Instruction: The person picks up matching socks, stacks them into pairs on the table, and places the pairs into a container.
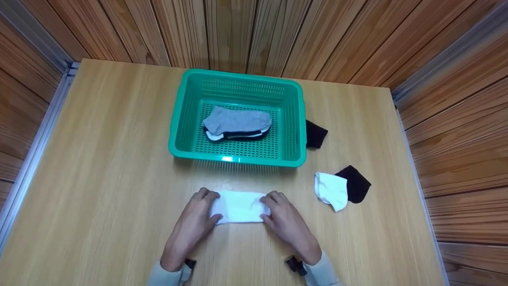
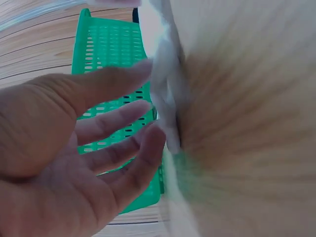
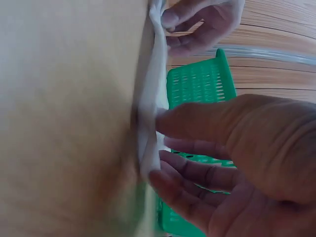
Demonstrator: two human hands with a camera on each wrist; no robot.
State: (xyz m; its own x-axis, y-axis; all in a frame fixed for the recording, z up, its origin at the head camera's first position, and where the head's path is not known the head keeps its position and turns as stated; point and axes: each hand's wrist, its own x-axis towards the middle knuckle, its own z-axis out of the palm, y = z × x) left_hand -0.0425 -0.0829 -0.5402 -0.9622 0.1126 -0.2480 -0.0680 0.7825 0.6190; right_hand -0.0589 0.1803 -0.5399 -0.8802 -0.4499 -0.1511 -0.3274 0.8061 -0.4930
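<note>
A white sock (image 1: 241, 206) lies folded flat on the table between the two hands. At its left end, my left hand (image 1: 198, 212) pinches it, with the thumb at the near edge and the fingers at the far edge. My right hand (image 1: 286, 219) grips the opposite end in much the same way. Seen edge-on in the left wrist view, the sock (image 2: 165, 79) touches the thumb and fingertips of the left hand (image 2: 84, 143). In the right wrist view the right hand (image 3: 222, 148) has thumb and bent fingers against the sock (image 3: 154, 108).
Beyond the hands stands a green basket (image 1: 238, 159) holding stacked socks, a grey sock (image 1: 240, 120) on top. To the right lie another white sock (image 1: 331, 190) and a black sock (image 1: 354, 184), overlapping. A second black sock (image 1: 316, 134) shows partly beside the basket. Wooden walls enclose the table.
</note>
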